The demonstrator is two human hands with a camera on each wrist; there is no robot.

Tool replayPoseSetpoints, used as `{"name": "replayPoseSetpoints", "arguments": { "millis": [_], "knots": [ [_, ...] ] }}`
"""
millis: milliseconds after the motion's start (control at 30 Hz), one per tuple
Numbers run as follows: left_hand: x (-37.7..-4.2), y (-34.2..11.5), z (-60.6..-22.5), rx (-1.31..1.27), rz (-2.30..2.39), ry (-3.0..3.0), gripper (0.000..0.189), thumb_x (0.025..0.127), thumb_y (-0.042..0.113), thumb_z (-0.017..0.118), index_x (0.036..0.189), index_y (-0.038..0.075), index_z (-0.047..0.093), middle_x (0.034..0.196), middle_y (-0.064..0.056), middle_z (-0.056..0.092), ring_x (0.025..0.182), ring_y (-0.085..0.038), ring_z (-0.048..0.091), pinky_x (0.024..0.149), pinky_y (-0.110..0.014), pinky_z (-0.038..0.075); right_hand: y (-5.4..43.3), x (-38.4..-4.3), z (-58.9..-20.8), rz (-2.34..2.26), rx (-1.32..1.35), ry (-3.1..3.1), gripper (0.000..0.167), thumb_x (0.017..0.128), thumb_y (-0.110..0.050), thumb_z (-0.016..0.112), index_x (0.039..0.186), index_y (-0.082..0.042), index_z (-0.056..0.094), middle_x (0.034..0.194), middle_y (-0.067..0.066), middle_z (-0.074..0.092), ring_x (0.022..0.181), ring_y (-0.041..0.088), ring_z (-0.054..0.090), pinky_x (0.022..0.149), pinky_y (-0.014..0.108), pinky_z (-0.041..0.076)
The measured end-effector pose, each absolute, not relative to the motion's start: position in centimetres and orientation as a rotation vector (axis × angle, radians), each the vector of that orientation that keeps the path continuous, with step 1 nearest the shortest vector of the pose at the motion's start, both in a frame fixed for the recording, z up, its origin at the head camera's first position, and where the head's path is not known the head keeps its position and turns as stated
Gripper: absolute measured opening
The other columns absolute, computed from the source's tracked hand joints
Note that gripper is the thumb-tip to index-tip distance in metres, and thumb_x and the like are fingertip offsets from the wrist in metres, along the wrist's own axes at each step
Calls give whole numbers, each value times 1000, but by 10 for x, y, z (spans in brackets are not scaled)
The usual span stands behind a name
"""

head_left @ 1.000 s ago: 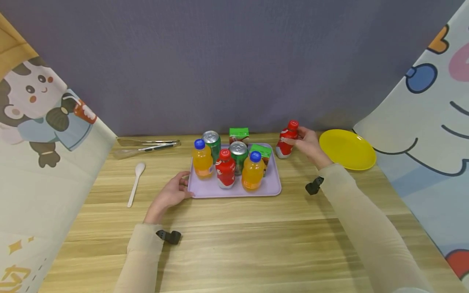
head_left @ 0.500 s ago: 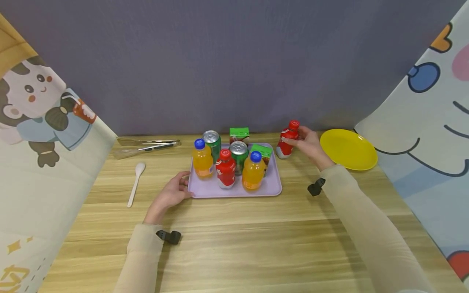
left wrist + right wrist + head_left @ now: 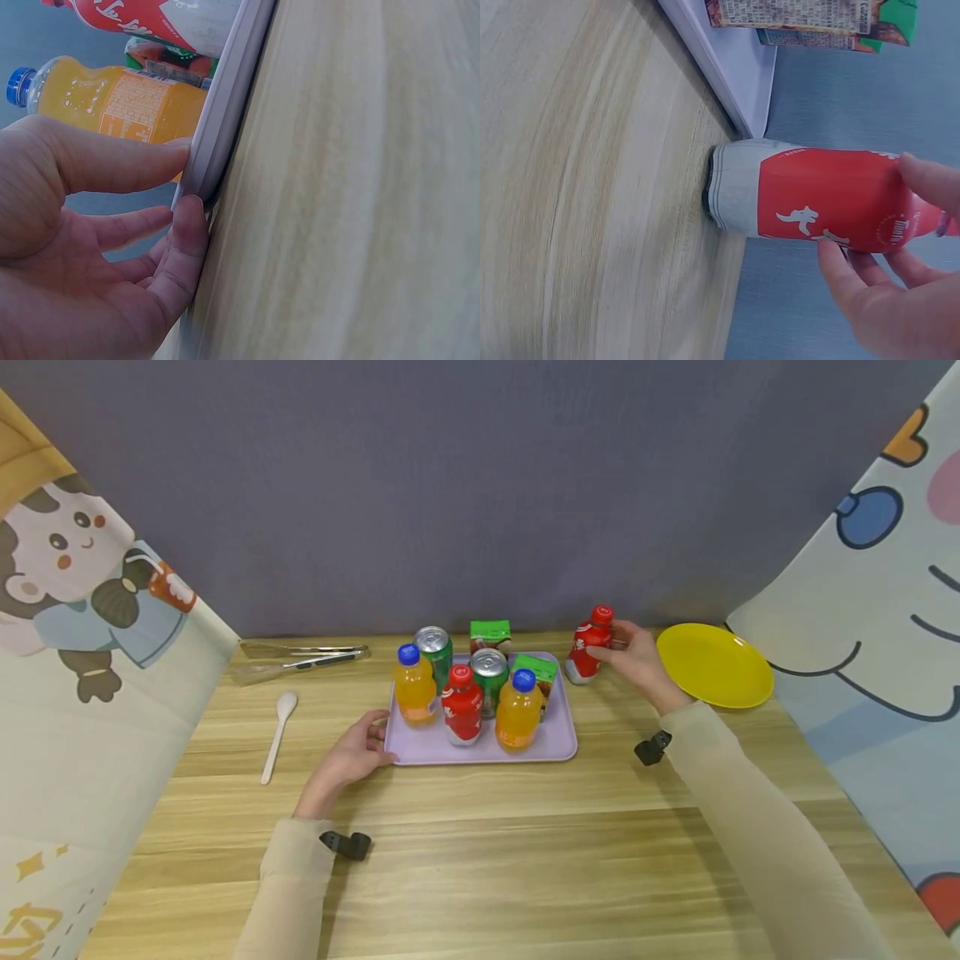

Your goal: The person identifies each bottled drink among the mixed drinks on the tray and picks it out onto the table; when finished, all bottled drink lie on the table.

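"Held what, and where?"
"Held a red bottle point(image 3: 582, 657) in the right hand point(image 3: 637, 662), just beside the back right corner of the tray point(image 3: 557, 739); pinched the near left corner with the left hand point(image 3: 351, 755)."
"Looked safe?"
"Mostly; could have bumped the tray with too low a swing, or tipped an orange bottle point(image 3: 517, 718) with a hard tug."

A grey-purple wall point(image 3: 480, 493) stands at 12 o'clock, behind the wood-grain tabletop point(image 3: 495, 877). At 10 o'clock rises a white panel point(image 3: 82, 760) — printed with a cartoon figure point(image 3: 120, 597); at 3 o'clock, a white-and-blue panel point(image 3: 862, 760) with bold shapes point(image 3: 870, 518). The light is even — shadows on the tabletop look soft.
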State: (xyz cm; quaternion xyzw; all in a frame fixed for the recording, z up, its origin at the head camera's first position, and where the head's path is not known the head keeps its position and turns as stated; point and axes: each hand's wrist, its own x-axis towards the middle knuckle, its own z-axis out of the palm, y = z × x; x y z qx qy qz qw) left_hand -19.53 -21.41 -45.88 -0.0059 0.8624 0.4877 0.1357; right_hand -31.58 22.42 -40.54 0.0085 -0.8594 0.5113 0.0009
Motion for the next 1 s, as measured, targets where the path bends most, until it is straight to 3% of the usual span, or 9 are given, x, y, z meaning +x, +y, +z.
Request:
{"name": "replayPoseSetpoints", "arguments": {
  "millis": [367, 833, 1000],
  "knots": [
    [-195, -214, -458, -15, 1407, 2501, 76, 78, -5, 71, 143, 1, 33, 111, -18, 49, 86, -24, 52, 71, -32, 48, 233, -292, -398, 1635, 97, -2673, 68, 86, -17, 71, 142, 1, 36, 137, 20, 45, 120, 35, 49, 96, 45, 42],
    [-194, -214, -460, -10, 1402, 2501, 76, 78, -5, 71, 143, 0, 32, 112, -19, 49, 87, -24, 52, 72, -33, 49, 223, -256, -394, 1576, 266, -2654, 65, 86, -20, 72, 139, 0, 40, 134, 20, 49, 114, 36, 54, 89, 43, 47],
    [-194, -214, -460, -19, 1409, 2497, 76, 78, -5, 71, 143, 0, 33, 113, -19, 49, 87, -24, 52, 72, -33, 48, 213, -246, -391, 1629, 351, -2606, 61, 87, -9, 70, 137, 5, 40, 131, 26, 49, 113, 42, 52, 85, 35, 50]
  ]
}}
